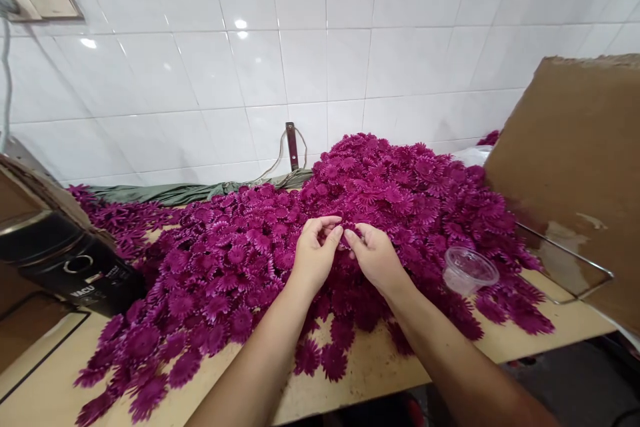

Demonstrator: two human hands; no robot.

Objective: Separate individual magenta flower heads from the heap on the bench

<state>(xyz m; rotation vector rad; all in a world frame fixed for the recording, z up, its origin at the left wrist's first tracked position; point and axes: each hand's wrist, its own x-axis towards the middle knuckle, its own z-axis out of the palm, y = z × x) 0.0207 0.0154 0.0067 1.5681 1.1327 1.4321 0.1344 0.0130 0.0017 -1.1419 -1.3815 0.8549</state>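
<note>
A big heap of magenta artificial flower heads [380, 193] covers the wooden table [370, 367]. My left hand [314, 255] and my right hand [376, 255] meet over the middle of the heap, fingertips pinched together on one small magenta flower piece [346, 228] between them. Most of that piece is hidden by my fingers. A small clear plastic cup [469, 269] lies tilted on the flowers just right of my right hand.
A black machine [75, 267] stands at the left table edge. A brown cardboard sheet [575, 173] leans at the right, with a metal wire frame [570, 267] in front of it. A green cloth [200, 191] lies along the white tiled wall.
</note>
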